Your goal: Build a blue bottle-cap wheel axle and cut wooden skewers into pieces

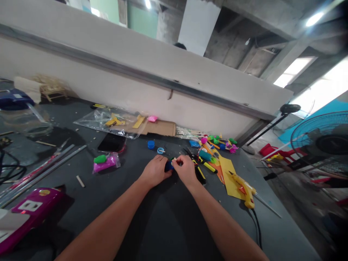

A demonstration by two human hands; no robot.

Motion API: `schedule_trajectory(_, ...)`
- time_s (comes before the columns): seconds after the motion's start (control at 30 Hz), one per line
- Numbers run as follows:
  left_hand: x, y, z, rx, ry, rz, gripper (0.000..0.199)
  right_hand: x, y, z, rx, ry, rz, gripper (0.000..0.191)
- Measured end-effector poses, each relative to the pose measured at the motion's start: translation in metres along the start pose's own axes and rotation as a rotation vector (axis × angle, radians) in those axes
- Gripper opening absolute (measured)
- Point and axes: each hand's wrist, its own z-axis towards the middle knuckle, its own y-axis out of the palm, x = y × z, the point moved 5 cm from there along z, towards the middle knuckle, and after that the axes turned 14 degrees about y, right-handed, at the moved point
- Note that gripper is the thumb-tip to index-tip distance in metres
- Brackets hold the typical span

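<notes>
My left hand [153, 172] is closed on a small dark blue piece [168, 166], whose exact kind I cannot make out. Beside it, my right hand [186, 171] pinches a tiny pale bit [174, 160] against or very close to the blue piece. A trace of green shows between the two hands. Just beyond my left fingers lie a blue bottle cap [150, 145] and a lighter blue cap [161, 150] with a short pale stick across it. Yellow-and-black handled pliers [208, 166] rest right of my right hand, near a teal lump [205, 155].
A yellow glue gun [246, 190] with its cord lies right, by yellow sheets [228, 174] and colourful clay pieces [217, 140]. Left are a phone [112, 142], a pink packet [104, 163], metal rods [40, 173] and a magenta device [32, 214]. A fan [326, 141] stands beyond.
</notes>
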Motion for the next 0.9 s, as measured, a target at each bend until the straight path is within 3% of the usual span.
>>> schedule_trajectory(0.17, -0.003, 0.003, -0.001, -0.015, -0.058, -0.047, 0.021, 0.005, 0.002, 0.001, -0.026, 0.044, -0.01, 0.023)
schedule_trajectory(0.4, -0.001, 0.0, 0.002, 0.0, -0.04, -0.056, 0.019, 0.011, 0.005, 0.002, -0.031, 0.117, 0.024, 0.023)
schedule_trajectory(0.9, 0.0, 0.003, 0.004, 0.032, -0.036, -0.08, 0.018, 0.015, 0.007, 0.003, -0.023, 0.101, 0.074, 0.023)
